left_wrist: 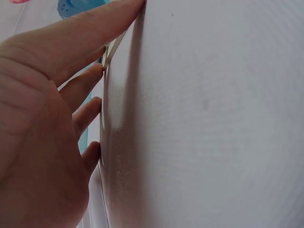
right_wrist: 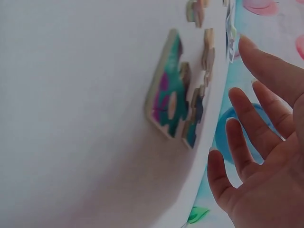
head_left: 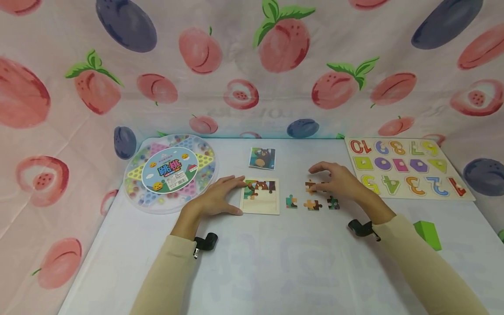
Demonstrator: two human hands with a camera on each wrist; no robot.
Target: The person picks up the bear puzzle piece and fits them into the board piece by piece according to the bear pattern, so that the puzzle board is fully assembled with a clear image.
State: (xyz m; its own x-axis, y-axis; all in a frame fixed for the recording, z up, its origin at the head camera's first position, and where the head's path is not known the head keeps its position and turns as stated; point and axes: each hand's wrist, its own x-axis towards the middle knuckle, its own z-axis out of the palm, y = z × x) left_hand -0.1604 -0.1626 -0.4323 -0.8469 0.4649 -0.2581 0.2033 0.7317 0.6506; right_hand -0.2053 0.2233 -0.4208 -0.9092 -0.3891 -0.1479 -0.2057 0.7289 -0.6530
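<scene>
A square wooden puzzle tray (head_left: 260, 209) lies mid-table, with several bear-picture pieces (head_left: 261, 185) fitted along its top and upper left. My left hand (head_left: 212, 197) rests at the tray's left side, fingertips by the upper corner and thumb at the lower one, fingers fairly straight. Over the loose pieces to the right hovers my right hand (head_left: 340, 181), its fingers relaxed and partly covering the upper ones. Nothing shows between those fingers (right_wrist: 240, 147) in the right wrist view. Below it lie a teal piece (head_left: 291, 201), a brown-and-tan piece (head_left: 313, 204) and a dark piece (head_left: 333, 202).
A bear picture card (head_left: 262, 158) lies behind the tray. To the left sits a round Chinese checkers box (head_left: 171, 173). On the right are a wooden number-and-shape board (head_left: 409, 168) and, close to the right sleeve, a green block (head_left: 427, 235). A fruit-print curtain (head_left: 252, 57) rises behind.
</scene>
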